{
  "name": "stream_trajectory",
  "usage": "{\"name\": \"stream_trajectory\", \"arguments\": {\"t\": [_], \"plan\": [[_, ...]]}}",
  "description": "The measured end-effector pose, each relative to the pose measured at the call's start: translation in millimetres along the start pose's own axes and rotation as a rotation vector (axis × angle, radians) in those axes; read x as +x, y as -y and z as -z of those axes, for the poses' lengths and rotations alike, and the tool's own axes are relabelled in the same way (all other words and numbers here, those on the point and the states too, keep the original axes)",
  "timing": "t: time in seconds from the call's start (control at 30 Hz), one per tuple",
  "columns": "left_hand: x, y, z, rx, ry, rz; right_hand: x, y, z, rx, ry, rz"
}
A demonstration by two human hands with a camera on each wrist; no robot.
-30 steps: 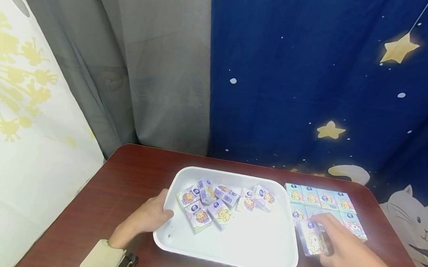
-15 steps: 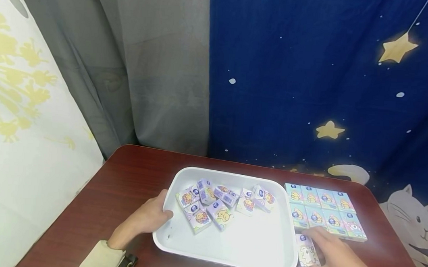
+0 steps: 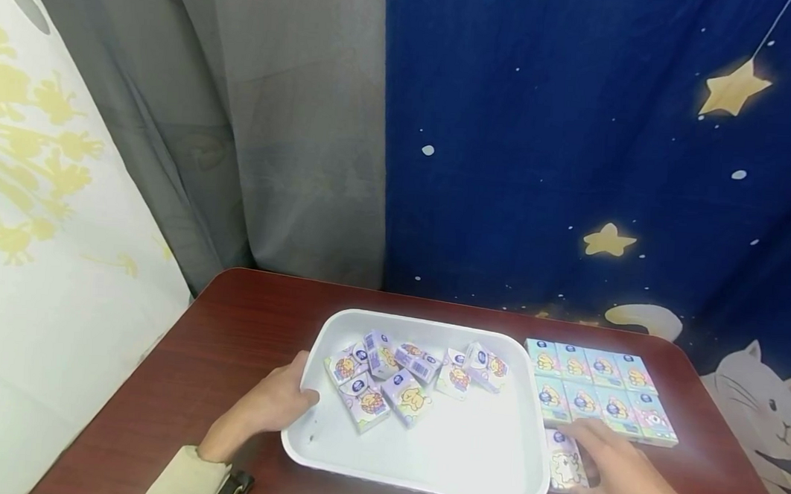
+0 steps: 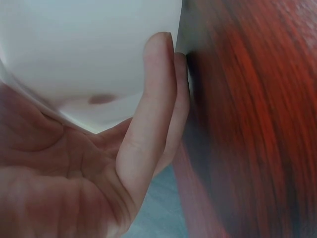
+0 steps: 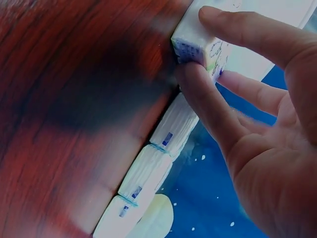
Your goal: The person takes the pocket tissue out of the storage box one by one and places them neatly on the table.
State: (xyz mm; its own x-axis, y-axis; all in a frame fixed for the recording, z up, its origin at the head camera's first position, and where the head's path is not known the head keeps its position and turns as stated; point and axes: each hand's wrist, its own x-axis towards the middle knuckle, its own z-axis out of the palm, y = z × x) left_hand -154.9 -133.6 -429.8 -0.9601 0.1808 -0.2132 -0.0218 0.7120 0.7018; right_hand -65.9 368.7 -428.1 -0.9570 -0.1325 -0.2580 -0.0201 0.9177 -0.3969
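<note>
My left hand (image 3: 280, 394) grips the left edge of a white plastic tray (image 3: 472, 449). In the left wrist view, the fingers of that hand (image 4: 143, 124) lie along the outside of the tray wall (image 4: 89, 44). Just right of the tray, my right hand (image 3: 619, 468) pinches a small purple tissue pack (image 3: 566, 469) with a cartoon print. The right wrist view has the thumb and fingers on opposite sides of this pack (image 5: 193, 37), which stands at the table surface. It sits at the near left end of two rows of light-blue tissue packs (image 3: 582, 402).
Several purple tissue packs (image 3: 406, 397) lie loosely in the tray's left and far parts. The dark red wooden table (image 3: 258, 314) ends in front of a grey curtain (image 3: 306, 160) and a blue starry curtain (image 3: 507, 171).
The right hand has brought the purple tissue pack nearer to me and down onto the table, in front of the light-blue rows. My left hand and the tray stay put.
</note>
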Motion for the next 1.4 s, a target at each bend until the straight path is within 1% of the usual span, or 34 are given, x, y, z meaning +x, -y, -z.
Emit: {"name": "stream_trajectory", "arguments": {"t": [0.1, 0.23, 0.5, 0.63, 0.87, 1.13, 1.23, 1.3, 1.4], "plan": [[-0.2, 0.4, 0.1, -0.003, 0.001, -0.001, -1.2, -1.3, -0.3, -0.021, -0.012, 0.044], [-0.4, 1.0, -0.2, -0.002, 0.0, 0.0, -1.6, -2.0, -1.2, -0.051, -0.041, 0.079], [-1.7, 0.3, -0.2, 0.0, 0.0, -0.002, 1.9, -1.7, -0.9, -0.026, -0.055, 0.036], [-1.9, -0.3, -0.2, 0.002, 0.003, 0.002, 2.4, -1.9, -1.7, -0.043, -0.072, 0.05], [-1.6, -2.0, 0.4, -0.013, 0.01, 0.004, 4.0, -1.2, -1.7, -0.094, -0.137, 0.093], [-1.8, -2.2, 0.0, -0.016, 0.013, 0.003, 5.1, -0.6, 2.1, -0.099, -0.097, 0.075], [-2.4, -3.1, 0.6, -0.016, 0.015, 0.003, 7.0, -0.2, 7.1, -0.104, -0.072, 0.087], [-2.6, -3.7, 0.9, -0.017, 0.015, 0.004, 8.8, 1.0, 12.1, -0.114, -0.067, 0.11], [-3.0, -3.7, 1.1, -0.008, 0.014, 0.003, 12.9, 5.1, 22.3, -0.119, -0.06, 0.125]]}}
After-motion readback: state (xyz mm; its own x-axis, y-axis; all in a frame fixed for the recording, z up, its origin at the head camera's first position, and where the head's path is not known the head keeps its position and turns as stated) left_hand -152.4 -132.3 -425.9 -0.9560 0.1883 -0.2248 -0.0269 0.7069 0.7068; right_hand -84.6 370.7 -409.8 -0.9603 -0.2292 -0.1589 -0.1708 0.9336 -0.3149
